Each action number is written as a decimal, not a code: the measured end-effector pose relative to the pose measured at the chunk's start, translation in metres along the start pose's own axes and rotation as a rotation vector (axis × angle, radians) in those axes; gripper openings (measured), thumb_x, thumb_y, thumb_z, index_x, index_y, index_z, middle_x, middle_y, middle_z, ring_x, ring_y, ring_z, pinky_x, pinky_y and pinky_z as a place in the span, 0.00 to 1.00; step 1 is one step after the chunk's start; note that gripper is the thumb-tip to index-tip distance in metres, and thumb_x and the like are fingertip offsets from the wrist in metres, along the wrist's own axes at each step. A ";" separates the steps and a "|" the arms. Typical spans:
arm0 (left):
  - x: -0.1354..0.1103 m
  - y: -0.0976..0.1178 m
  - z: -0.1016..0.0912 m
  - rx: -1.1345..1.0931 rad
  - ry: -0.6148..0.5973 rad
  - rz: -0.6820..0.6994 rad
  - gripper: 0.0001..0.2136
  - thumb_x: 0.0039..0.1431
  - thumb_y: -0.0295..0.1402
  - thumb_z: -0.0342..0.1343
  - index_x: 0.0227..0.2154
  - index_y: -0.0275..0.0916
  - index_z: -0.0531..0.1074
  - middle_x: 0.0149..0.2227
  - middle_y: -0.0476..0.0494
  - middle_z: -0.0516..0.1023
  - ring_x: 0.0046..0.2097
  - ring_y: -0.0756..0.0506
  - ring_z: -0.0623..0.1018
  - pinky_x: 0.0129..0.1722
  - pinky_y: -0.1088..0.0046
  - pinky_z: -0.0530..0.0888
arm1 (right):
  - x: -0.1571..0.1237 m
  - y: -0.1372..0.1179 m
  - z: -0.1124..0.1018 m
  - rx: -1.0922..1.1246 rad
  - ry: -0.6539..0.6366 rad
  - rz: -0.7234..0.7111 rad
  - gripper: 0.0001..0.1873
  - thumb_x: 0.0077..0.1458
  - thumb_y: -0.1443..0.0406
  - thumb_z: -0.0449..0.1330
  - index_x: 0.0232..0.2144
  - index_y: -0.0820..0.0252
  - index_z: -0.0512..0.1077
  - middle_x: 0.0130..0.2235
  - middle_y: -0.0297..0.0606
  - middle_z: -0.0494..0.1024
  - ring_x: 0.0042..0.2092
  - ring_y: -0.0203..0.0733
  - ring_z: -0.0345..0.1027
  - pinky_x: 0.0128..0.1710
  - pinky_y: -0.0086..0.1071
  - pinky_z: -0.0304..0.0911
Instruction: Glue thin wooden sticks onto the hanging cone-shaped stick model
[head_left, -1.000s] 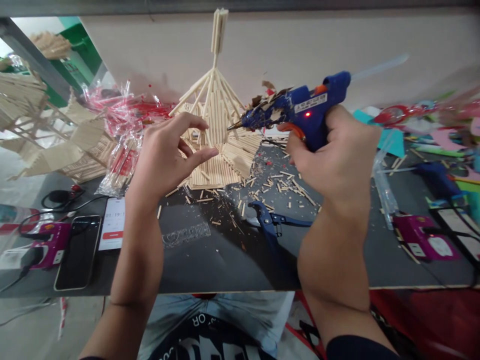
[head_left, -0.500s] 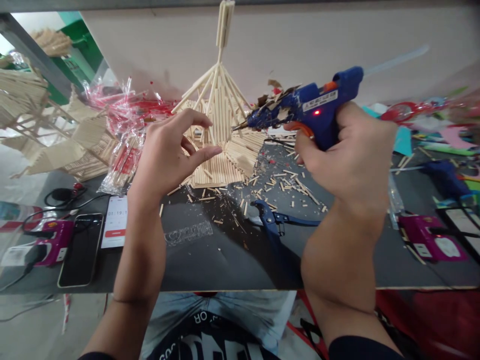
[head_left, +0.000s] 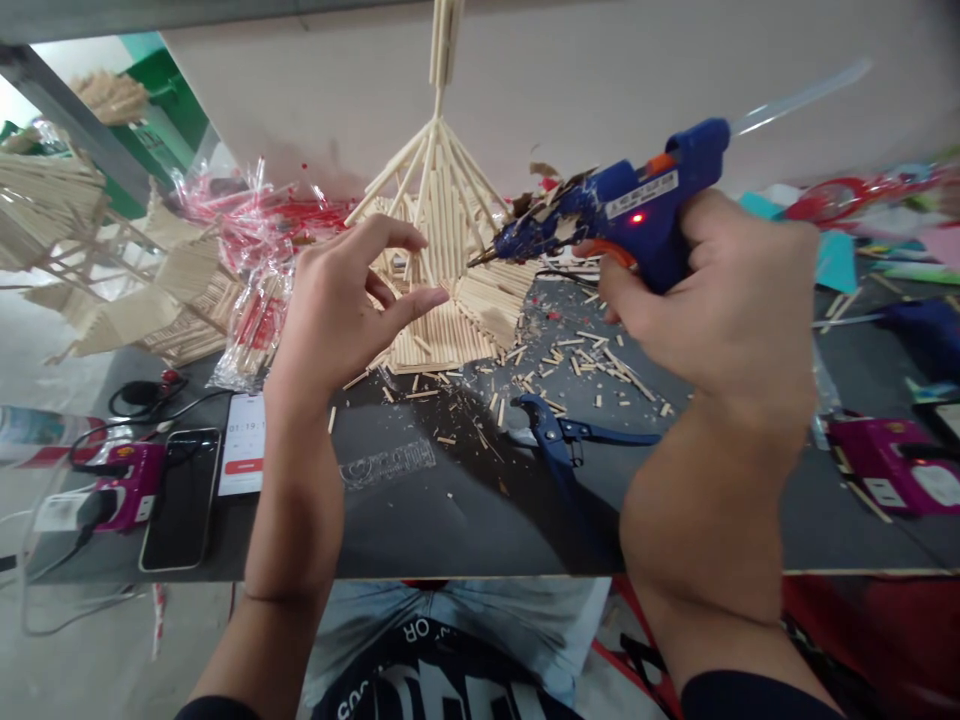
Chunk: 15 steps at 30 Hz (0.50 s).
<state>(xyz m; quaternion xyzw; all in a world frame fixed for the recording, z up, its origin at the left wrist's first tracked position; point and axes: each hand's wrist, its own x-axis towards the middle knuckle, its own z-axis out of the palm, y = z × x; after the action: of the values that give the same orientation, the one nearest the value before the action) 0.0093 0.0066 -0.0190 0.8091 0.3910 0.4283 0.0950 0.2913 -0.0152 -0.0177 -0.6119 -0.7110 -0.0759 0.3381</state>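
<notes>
My right hand (head_left: 735, 290) is wrapped round the handle of a blue hot glue gun (head_left: 630, 210), a finger at its orange trigger and a red light lit on its side. A clear glue stick (head_left: 802, 95) juts from the gun's back. Its nozzle points left, close to the front of a model building made of thin wooden sticks (head_left: 442, 190). On the model's left side is my left hand (head_left: 360, 290), thumb and forefinger apart and curved around its front. No object shows between those fingertips; whether they touch the sticks I cannot tell.
Blue cutters (head_left: 559, 440) lie on the dark table among scattered stick offcuts (head_left: 570, 365). Two phones (head_left: 180, 500) and a purple power adapter (head_left: 135, 485) are at left. Another stick model (head_left: 142, 270) stands behind bagged sticks (head_left: 259, 320). A second purple adapter (head_left: 892, 465) sits right.
The view has shifted slightly, so the table items appear a little further right. Both hands keep nearly the same pose at the model, and the glue gun's nozzle stays close to it.
</notes>
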 end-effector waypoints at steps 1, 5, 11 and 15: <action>0.000 0.000 0.000 0.003 -0.003 0.000 0.14 0.59 0.42 0.66 0.46 0.47 0.76 0.44 0.47 0.84 0.27 0.50 0.75 0.26 0.68 0.72 | 0.000 0.001 0.000 0.001 0.008 -0.008 0.08 0.52 0.61 0.60 0.33 0.60 0.73 0.20 0.31 0.66 0.24 0.37 0.63 0.27 0.35 0.58; 0.000 -0.002 0.000 0.017 -0.031 -0.008 0.14 0.59 0.43 0.65 0.47 0.49 0.76 0.46 0.48 0.83 0.28 0.48 0.76 0.28 0.66 0.74 | 0.000 0.000 0.000 0.009 0.017 -0.010 0.07 0.49 0.61 0.61 0.29 0.59 0.70 0.19 0.30 0.64 0.22 0.34 0.57 0.26 0.33 0.56; -0.001 -0.001 0.000 0.024 -0.005 0.032 0.13 0.60 0.40 0.65 0.47 0.47 0.76 0.47 0.46 0.81 0.33 0.48 0.77 0.30 0.68 0.78 | 0.007 -0.002 -0.021 0.054 -0.089 0.264 0.12 0.44 0.63 0.69 0.24 0.58 0.67 0.23 0.30 0.67 0.25 0.33 0.58 0.27 0.32 0.55; -0.001 -0.003 -0.002 0.032 0.050 0.071 0.12 0.60 0.37 0.66 0.45 0.47 0.76 0.54 0.41 0.75 0.38 0.47 0.77 0.28 0.68 0.81 | 0.012 0.032 -0.024 -0.161 -0.345 0.508 0.19 0.50 0.61 0.70 0.20 0.55 0.63 0.18 0.29 0.62 0.22 0.34 0.53 0.25 0.33 0.49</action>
<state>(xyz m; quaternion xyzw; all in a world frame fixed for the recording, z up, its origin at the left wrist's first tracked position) 0.0061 0.0072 -0.0199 0.8128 0.3712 0.4453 0.0570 0.3296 -0.0102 -0.0017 -0.7984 -0.5741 0.0598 0.1712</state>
